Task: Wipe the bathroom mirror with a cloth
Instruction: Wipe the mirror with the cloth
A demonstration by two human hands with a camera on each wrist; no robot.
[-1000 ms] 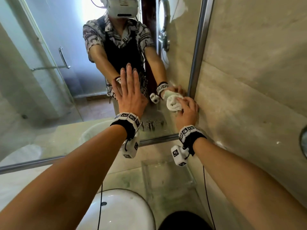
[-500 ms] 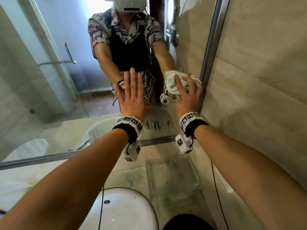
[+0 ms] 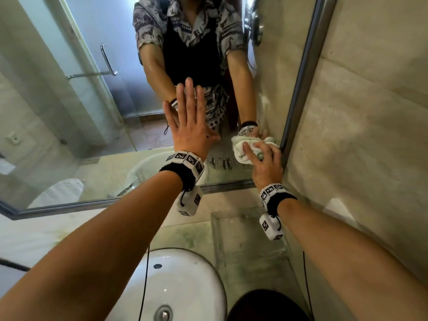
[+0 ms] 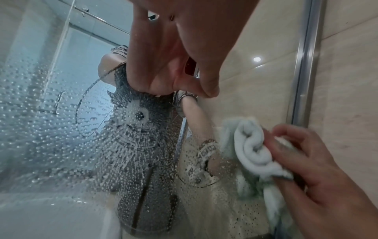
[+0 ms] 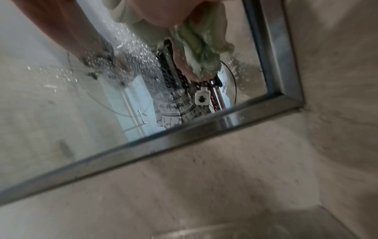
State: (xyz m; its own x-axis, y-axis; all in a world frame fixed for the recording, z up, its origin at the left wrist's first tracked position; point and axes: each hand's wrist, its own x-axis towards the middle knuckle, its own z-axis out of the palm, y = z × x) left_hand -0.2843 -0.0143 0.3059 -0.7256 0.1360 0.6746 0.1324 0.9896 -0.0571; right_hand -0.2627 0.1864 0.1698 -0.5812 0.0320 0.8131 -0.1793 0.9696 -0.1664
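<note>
Now cloth (image 3: 245, 149) under right hand (image 3: 266, 163)

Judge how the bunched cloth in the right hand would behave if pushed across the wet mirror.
Probably floppy: the cloth folds and bulges around the right hand. It likely glides easily, since droplets cover the mirror. It may get heavier as it soaks them up.
</note>
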